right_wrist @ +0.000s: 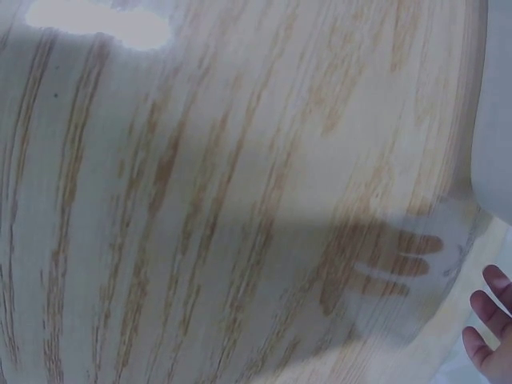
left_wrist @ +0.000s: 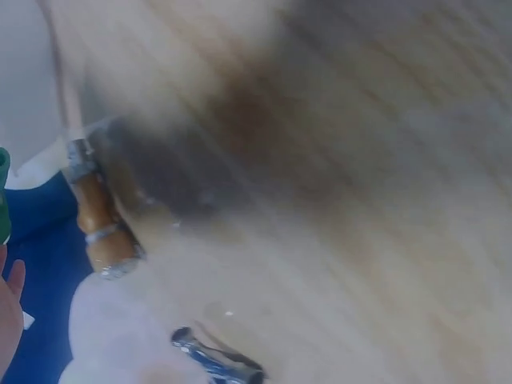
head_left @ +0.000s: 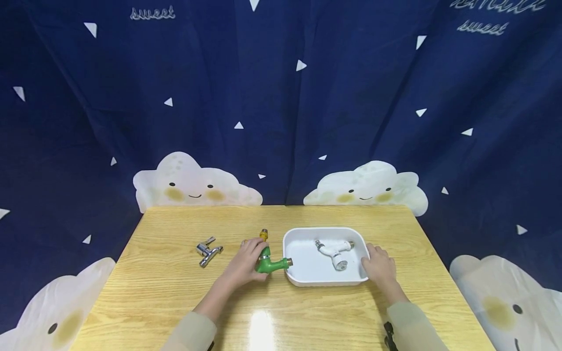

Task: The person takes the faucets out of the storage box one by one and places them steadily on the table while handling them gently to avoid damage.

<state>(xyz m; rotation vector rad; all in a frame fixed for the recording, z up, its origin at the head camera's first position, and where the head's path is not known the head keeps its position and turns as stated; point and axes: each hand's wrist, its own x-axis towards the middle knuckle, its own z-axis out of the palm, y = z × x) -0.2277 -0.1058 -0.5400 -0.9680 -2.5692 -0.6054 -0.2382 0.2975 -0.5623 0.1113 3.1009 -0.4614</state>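
The left hand [head_left: 247, 261] curls its fingers round the green faucet [head_left: 270, 266] at the left edge of the white tray [head_left: 303, 265], whose right edge the right hand [head_left: 381, 266] pinches, a white faucet [head_left: 335, 254] inside.

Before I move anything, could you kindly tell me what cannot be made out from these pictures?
Head view: part of the glossy green bent tap, hidden by the left hand.
Left wrist view: most of that hand, cut off by the left edge.
Head view: the rest of the orange metal-tipped piece, behind that hand; blurred in the left wrist view.
Head view: any markings on the branched chrome metal tap, too small.
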